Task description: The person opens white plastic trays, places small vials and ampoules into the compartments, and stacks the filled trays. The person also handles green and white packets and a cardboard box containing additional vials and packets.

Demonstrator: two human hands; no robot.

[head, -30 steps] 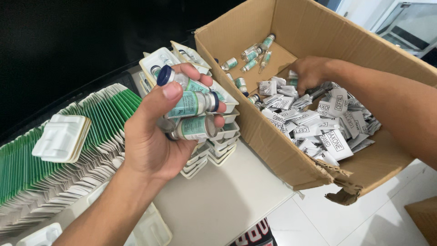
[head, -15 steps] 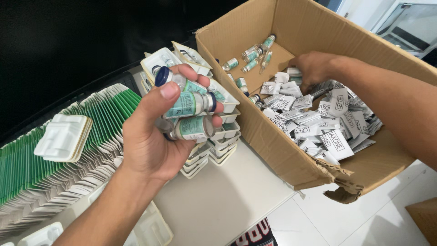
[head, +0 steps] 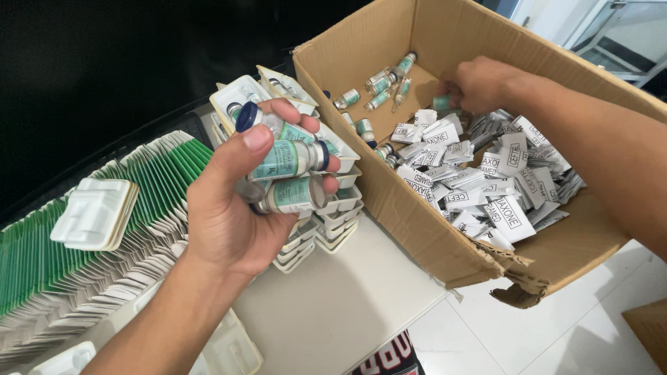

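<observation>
- Over the white table (head: 333, 312), my left hand (head: 229, 215) has its fingers clamped on a bundle of 3 small glass vials (head: 288, 173), teal labels facing up, 1 with a dark blue cap.
- Inside the cardboard box (head: 417, 229), my right hand (head: 479, 83) pinches what looks like 1 more vial near the far wall; the fingertips are partly hidden, so I cannot tell exactly how they close.
- Loose vials (head: 385, 80) lie in the box's back corner, folded paper leaflets (head: 486, 180) heaped in front.
- Stacked white plastic trays (head: 319, 215) sit just behind my left hand.
- To do this well, I judge I should keep the bundle level, squeeze evenly, and lift the next vial by its body, not its cap.
</observation>
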